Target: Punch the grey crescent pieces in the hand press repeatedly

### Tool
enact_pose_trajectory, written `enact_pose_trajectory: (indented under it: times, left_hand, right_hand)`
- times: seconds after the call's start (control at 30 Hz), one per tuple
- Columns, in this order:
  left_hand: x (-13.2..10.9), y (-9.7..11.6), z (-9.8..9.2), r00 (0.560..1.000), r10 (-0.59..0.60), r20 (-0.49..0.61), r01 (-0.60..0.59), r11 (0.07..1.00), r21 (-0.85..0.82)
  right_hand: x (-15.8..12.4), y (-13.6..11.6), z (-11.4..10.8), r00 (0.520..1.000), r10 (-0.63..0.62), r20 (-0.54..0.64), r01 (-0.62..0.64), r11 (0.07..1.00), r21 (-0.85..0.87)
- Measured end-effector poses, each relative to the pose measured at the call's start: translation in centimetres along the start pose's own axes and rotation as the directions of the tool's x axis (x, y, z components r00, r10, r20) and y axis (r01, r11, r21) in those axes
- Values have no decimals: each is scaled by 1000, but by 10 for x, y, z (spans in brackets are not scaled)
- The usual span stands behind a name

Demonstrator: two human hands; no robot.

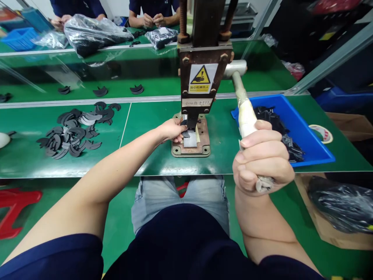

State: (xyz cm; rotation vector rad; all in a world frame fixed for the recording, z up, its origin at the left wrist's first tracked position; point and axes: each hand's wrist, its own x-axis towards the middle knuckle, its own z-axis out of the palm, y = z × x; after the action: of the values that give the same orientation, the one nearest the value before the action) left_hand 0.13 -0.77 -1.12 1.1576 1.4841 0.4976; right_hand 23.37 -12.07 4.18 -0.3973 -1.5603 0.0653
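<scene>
This looks like a factory workshop: a long green workbench [224,157] carries a heavy metal press [185,70] with bolts and a yellow warning label [200,77], a heap of curved dark parts [72,134] and a blue tray [317,153] of small black pieces [272,116]. Opposite, two people [157,7] in dark-blue shirts work beside clear plastic bags [94,33].

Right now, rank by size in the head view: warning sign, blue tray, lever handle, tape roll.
1. Blue tray
2. Lever handle and warning sign, unranked: the handle looks longer but is nearer, partly covered by the right hand
3. Tape roll
</scene>
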Motion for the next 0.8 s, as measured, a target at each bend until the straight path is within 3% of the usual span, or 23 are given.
enact_pose_trajectory:
  times: [0.4,0.67,0.8]
  left_hand:
    - [-12,-6,-7,999,14,37,-9,989,-145]
    - [2,-1,-14,994,70,83,-70,998,0]
    - [2,7,-14,996,26,82,-30,998,53]
  right_hand:
    - [3,-2,-4,999,10,52,-9,1000,-15]
    - [3,-1,-2,999,8,41,-7,1000,-6]
    - [2,-1,-2,1000,15,24,-14,1000,-19]
